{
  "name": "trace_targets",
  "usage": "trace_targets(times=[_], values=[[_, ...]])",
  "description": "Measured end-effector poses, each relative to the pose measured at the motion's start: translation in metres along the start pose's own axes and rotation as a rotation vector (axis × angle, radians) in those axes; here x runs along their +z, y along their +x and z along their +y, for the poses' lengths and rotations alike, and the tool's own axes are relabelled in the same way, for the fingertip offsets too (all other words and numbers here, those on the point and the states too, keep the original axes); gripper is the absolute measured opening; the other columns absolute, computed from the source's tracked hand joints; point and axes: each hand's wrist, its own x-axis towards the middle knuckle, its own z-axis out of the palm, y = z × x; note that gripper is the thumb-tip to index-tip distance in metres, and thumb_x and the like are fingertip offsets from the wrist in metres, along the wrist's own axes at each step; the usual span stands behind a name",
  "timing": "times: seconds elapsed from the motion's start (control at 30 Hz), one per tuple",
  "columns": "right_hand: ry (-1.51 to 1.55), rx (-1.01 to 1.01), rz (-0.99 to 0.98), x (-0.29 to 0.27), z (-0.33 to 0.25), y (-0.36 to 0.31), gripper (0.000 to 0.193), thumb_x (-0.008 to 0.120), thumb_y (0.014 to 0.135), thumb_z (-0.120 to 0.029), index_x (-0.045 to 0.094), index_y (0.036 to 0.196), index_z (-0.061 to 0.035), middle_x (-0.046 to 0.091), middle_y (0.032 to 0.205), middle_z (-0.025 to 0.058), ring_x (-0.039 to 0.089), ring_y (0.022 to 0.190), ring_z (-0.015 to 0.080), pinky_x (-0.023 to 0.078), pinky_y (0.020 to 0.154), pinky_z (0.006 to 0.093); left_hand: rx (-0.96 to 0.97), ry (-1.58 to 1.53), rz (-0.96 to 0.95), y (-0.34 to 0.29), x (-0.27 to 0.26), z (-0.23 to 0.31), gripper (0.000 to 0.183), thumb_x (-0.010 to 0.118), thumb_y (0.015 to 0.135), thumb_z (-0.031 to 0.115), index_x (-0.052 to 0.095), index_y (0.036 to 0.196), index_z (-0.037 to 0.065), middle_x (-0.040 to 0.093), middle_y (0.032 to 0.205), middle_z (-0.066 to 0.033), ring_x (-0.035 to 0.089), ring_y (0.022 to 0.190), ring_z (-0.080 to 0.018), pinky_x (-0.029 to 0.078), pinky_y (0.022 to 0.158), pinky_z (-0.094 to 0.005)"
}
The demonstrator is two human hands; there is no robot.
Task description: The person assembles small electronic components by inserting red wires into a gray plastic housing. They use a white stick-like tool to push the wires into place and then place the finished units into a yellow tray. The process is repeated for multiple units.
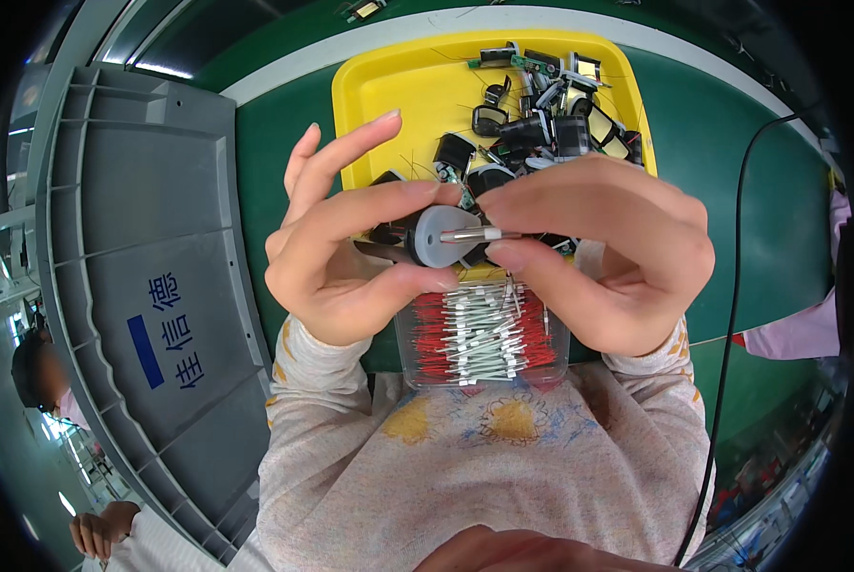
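Note:
Between the thumb and forefinger of my left hand (332,262) is a black cylindrical housing with a round grey end cap (433,243) turned toward my right hand. The other left fingers are raised and apart. My right hand (622,248) pinches a thin metal pin with a white collar (490,233). The pin's silver end lies in front of the cap, close to its small hole; I cannot tell whether it is inside. Below my hands stands a clear plastic box (404,355) of similar white-collared pins with red ends. Behind them a yellow tray (379,81) bears several black housings (527,132) with wires and small green boards.
A large grey crate (160,229) stands along the left side of the green table (284,124). A black cable (738,229) runs down the right. Another person's hand (98,534) is at the lower left, and a pink sleeve (794,331) shows at the right.

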Motion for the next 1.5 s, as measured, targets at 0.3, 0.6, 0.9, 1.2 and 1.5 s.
trace_targets(times=[0.3, 0.6, 0.9, 1.2, 1.5], values=[[-0.166, -0.020, -0.004, 0.003, -0.005, -0.004, 0.025, 0.067, 0.053, 0.007, 0.066, 0.077, 0.0042, 0.061, 0.067, 0.0112, 0.055, 0.054, 0.0186, 0.042, 0.048, 0.0259, 0.132, 0.156, -0.014, 0.002, -0.004, 0.004, 0.030, 0.076, 0.055, 0.022, 0.069, 0.080, 0.008, 0.067, 0.077, -0.0040, 0.059, 0.097, -0.0298, 0.022, 0.098, -0.0465], [-0.452, -0.379, 0.056, 0.015, -0.009, -0.014, 0.042, 0.062, 0.041, -0.007, 0.066, 0.081, 0.0036, 0.058, 0.068, 0.0062, 0.051, 0.056, 0.0177, 0.040, 0.048, 0.0262, 0.074, 0.028, 0.023, -0.011, -0.005, 0.008, 0.036, 0.078, 0.052, 0.015, 0.068, 0.084, 0.004, 0.066, 0.083, -0.0076, 0.065, 0.073, -0.0187, 0.034, 0.078, -0.0382], [-0.296, -0.259, -0.069, 0.010, -0.005, -0.009, 0.034, 0.060, 0.047, -0.004, 0.066, 0.079, 0.0030, 0.056, 0.066, 0.0062, 0.048, 0.054, 0.0176, 0.037, 0.047, 0.0279, 0.168, 0.022, -0.032, -0.006, -0.009, 0.004, 0.034, 0.076, 0.055, 0.018, 0.068, 0.085, 0.003, 0.066, 0.078, -0.0059, 0.061, 0.064, -0.0131, 0.031, 0.061, -0.0279], [-0.106, 0.047, -0.048, 0.016, 0.010, -0.003, 0.014, 0.063, 0.063, 0.003, 0.064, 0.077, 0.0024, 0.059, 0.071, 0.0077, 0.053, 0.059, 0.0178, 0.040, 0.053, 0.0274, -0.236, -0.206, 0.014, -0.007, 0.003, 0.003, 0.036, 0.074, 0.058, -0.003, 0.065, 0.092, -0.003, 0.063, 0.085, -0.0119, 0.058, 0.071, -0.0161, 0.044, 0.070, -0.0263], [0.324, 0.394, 0.045, 0.015, 0.015, 0.003, 0.017, 0.064, 0.071, 0.001, 0.061, 0.088, 0.0029, 0.060, 0.082, 0.0082, 0.059, 0.077, 0.0135, 0.050, 0.065, 0.0222, -0.559, -0.760, 0.014, -0.008, 0.014, -0.002, 0.035, 0.070, 0.069, -0.004, 0.052, 0.099, -0.003, 0.061, 0.098, -0.0131, 0.059, 0.091, -0.0163, 0.047, 0.081, -0.0264]])
